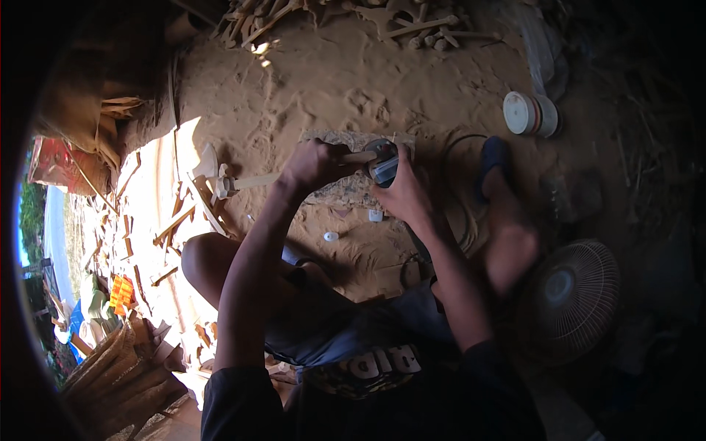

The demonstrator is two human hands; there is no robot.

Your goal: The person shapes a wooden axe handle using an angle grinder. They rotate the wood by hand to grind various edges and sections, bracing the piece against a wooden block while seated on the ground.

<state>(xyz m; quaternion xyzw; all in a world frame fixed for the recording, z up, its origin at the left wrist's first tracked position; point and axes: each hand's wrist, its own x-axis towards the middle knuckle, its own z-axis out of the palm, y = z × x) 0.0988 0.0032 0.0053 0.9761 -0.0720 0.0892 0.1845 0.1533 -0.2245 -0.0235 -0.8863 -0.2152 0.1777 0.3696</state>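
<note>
My left hand (315, 163) is closed around a pale wooden stick (254, 181), whose far left end carries a carved, knobbed piece. The stick's right end meets the round disc of a power tool that looks like an angle grinder (384, 170). My right hand (404, 192) is wrapped round this grinder, hiding much of its body. Both hands are above a rough, speckled board (331, 192) lying on the sandy ground. A small white cup-like piece (376, 215) rests by the board's near edge, and a white round cap (331, 237) lies closer to me.
A dark cord (466, 220) loops right of the board. At right stand a round fan (570, 301) and a white bucket (521, 114) on its side. Wood pieces (412, 28) are heaped at the back; more scraps (175, 223) lie in sunlight at left. My legs flank the work.
</note>
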